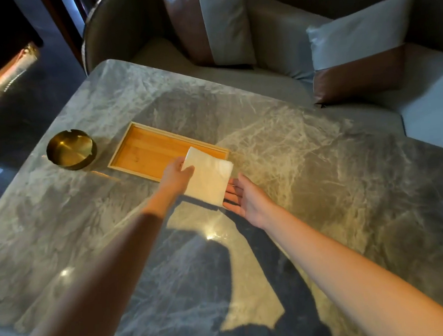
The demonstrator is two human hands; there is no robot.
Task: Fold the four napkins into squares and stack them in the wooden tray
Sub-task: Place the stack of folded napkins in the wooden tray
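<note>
Napkin [210,180]: white, folded to a rough square, held flat with a slight tilt just above the tabletop [320,174]. Far corner over the near right end of the wooden tray [145,149], near edge out over marble. One folded sheet or several stacked: cannot tell.

Left hand [175,177]: reaching in from lower left, holding the napkin by its left edge. Thumb [189,170] on top of the napkin, fingers underneath and hidden.

Right hand [246,196]: wide, palm up, fingers straight and loosely spread, holding nothing. Fingertips right at the napkin's near right edge; touching or just short, cannot tell.

Wooden tray: rectangular, light wood, low rim, lying on the tabletop left of centre, long sides on a diagonal. Wood floor showing across the left and middle; near right corner hidden behind the napkin and the left hand.

Tabletop: grey marble with pale veins, glossy, with small bright light spots near the bottom left and centre. Dark shadows of both arms and of the napkin across the near half.

Ashtray [71,149]: round, brass-coloured, notched rim, near the tray's left short end, not touching it.

Sofa [279,40]: pale grey, beyond the far edge of the tabletop.

Cushions: two, one [218,23] upright at the back, one [359,48] leaning to the right, each grey with a brown band.

Forearms: both bare, stretched forward over the near marble.
</note>
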